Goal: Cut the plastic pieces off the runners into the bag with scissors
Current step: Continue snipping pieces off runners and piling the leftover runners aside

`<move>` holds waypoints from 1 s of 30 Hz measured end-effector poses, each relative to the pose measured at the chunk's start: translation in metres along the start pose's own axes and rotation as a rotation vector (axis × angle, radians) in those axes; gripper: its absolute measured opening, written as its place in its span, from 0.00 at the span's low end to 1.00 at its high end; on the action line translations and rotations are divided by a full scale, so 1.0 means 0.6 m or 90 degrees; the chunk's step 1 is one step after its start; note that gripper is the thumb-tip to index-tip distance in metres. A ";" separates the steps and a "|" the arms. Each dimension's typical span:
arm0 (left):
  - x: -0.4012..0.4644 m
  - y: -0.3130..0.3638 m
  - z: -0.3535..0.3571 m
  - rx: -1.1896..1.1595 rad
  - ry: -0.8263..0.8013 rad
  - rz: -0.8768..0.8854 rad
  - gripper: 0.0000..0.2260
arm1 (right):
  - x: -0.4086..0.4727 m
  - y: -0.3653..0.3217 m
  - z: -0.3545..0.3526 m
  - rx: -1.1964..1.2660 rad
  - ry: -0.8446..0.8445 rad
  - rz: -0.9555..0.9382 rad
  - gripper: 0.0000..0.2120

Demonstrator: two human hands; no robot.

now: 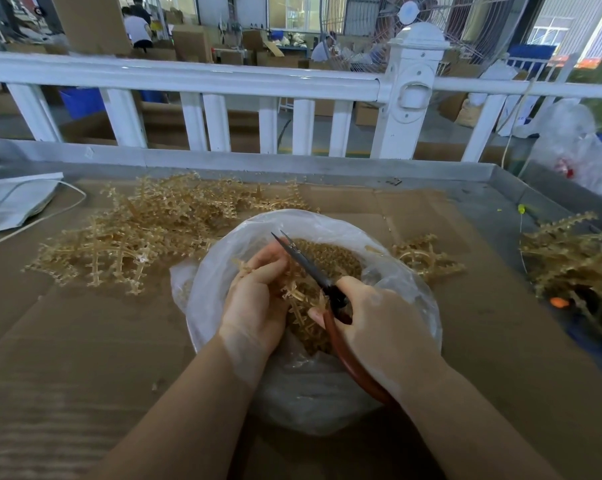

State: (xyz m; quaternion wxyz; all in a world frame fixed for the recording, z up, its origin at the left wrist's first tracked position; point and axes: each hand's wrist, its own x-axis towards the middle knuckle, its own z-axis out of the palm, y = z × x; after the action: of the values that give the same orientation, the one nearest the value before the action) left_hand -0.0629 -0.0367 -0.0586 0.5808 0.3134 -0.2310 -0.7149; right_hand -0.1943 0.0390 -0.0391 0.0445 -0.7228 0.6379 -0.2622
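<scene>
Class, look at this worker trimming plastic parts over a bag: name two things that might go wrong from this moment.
1. The scissors have their blades open right beside the left hand that holds the runner; a slip could nick a finger.
2. The cut happens above the bag, whose soft rim sags; pieces might spring over it onto the cardboard, near the pile of uncut runners.

Translucent amber plastic runners [133, 237] look glossy; the clear thin plastic bag [407, 299] is shiny; the brown corrugated cardboard sheet [85, 341] is matt; dark metal scissors [310, 268] with smooth reddish-brown handles.
</scene>
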 end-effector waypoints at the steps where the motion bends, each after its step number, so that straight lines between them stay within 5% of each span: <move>1: -0.001 0.000 0.001 -0.007 0.006 -0.003 0.10 | -0.001 0.000 0.001 0.000 0.000 -0.001 0.13; 6: -0.005 0.000 0.006 -0.007 -0.005 -0.017 0.06 | 0.000 0.003 0.004 0.003 0.006 0.002 0.13; 19: -0.014 0.012 0.010 0.029 0.006 -0.072 0.18 | -0.003 0.005 0.005 -0.003 0.003 0.010 0.12; 30: -0.011 0.000 0.012 0.051 0.056 0.000 0.13 | -0.005 0.013 -0.006 -0.039 -0.012 -0.011 0.16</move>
State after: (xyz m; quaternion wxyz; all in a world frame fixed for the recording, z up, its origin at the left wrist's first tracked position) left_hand -0.0672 -0.0307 -0.0524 0.5770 0.3677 -0.2339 -0.6908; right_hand -0.2030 0.0415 -0.0400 0.0261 -0.7315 0.6391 -0.2360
